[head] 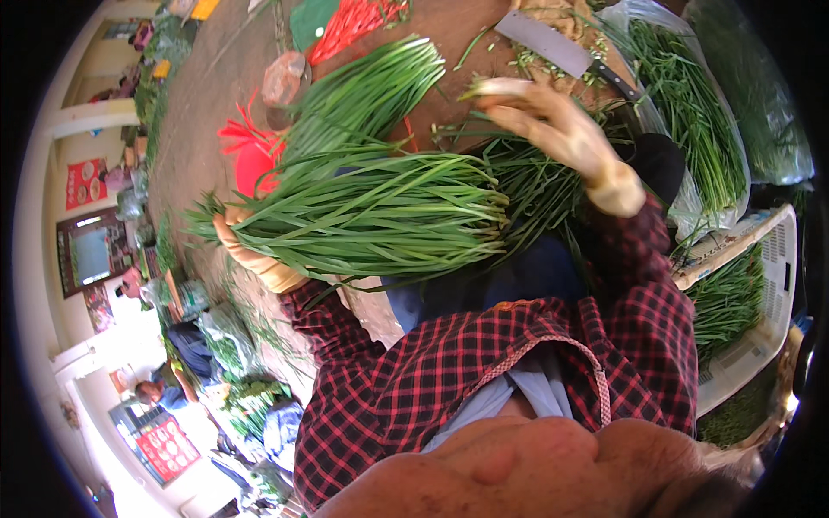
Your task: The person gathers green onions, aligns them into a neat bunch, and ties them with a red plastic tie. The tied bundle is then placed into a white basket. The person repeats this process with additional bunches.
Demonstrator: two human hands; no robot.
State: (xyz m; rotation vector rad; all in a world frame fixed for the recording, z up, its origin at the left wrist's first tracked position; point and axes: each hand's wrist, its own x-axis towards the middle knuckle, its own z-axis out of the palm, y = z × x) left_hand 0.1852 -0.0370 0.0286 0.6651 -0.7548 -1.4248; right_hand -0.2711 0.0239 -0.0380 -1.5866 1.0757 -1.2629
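Across my lap lies a thick bunch of garlic chives [388, 213], its cut stem ends to the right and its leaf tips to the left. My left hand [252, 252], in a pale glove, is closed around the leafy end. My right hand [557, 126], gloved too and blurred, is raised above the stem ends with its fingers bent. A pale green bit shows at its fingertips; whether it is gripped is unclear. Under that hand hang loose dark green leaves [534, 178]. Beyond the held bunch, a second bunch of chives [369, 90] lies with its whitish stems pointing up and right.
A cleaver [544, 42] lies among trimmings at the top right. Chives fill a clear plastic bag [732, 129] and a white crate [780, 285] to the right. Red ties [353, 26], a red container [252, 168] and a round transparent object [283, 78] sit ahead. Another person [165, 395] is at lower left.
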